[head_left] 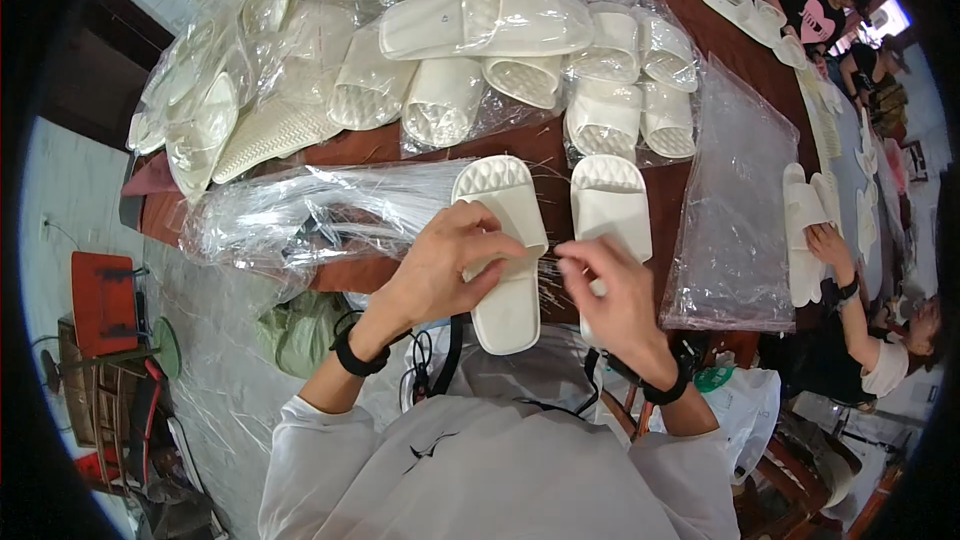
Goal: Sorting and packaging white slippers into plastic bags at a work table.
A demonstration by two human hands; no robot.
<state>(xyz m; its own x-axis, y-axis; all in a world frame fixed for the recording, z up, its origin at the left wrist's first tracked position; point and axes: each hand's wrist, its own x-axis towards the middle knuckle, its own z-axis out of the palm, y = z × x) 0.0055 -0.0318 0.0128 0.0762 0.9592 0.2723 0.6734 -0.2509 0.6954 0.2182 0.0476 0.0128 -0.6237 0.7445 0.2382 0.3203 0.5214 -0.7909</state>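
Two cream slippers lie side by side at the table's front edge, the left slipper (pixel 507 315) and the right slipper (pixel 612 218), padded toe ends facing away from me. My left hand (pixel 450 258) is over the left slipper, its fingers curled and the index finger and thumb close to the strap's edge. Between the two slippers, my right hand (pixel 622 300) has its thumb and index finger pinched together. Anything in either pinch is too small to make out. My right hand partly covers the right slipper's sole.
A clear bag of thin white strands (pixel 345 202) lies left of the slippers. Farther back are several bagged slippers (pixel 485 25). An unfilled clear bag (pixel 735 210) lies to the right. Beyond it, a co-worker's hand (pixel 828 245) touches another slipper pair (pixel 803 220).
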